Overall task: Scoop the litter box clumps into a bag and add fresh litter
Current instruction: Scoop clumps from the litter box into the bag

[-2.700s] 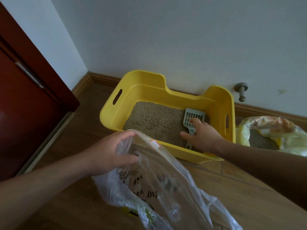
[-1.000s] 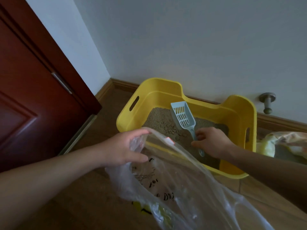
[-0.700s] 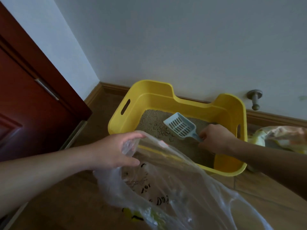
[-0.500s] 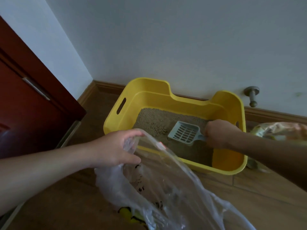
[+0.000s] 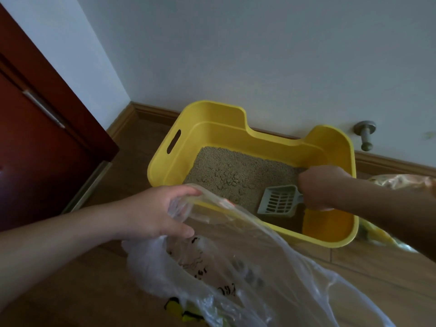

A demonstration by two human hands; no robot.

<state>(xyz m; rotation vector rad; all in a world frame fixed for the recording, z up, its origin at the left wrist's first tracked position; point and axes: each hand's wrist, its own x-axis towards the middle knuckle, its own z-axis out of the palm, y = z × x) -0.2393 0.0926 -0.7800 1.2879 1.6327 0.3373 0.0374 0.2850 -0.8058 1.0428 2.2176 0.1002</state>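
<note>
Floor [image 5: 377, 274]: wood planks ran underfoot.
Bag [image 5: 236, 267]: clear plastic lay nearest; left hand [image 5: 151, 213] gripped its rim.
Scoop [image 5: 277, 202]: grey head sat low at the box's near right; right hand [image 5: 318, 187] clenched its handle.
Litter box [image 5: 212, 109]: yellow tub stood behind the bag, against the far wall [image 5: 259, 55].

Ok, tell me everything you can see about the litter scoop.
The scoop is pale grey plastic, a slotted blade with raised side walls, looking empty. Its handle is mostly hidden in the right hand, which grips it. It sits low over the litter in the near right part of the yellow litter box, slotted face towards the camera.
</note>
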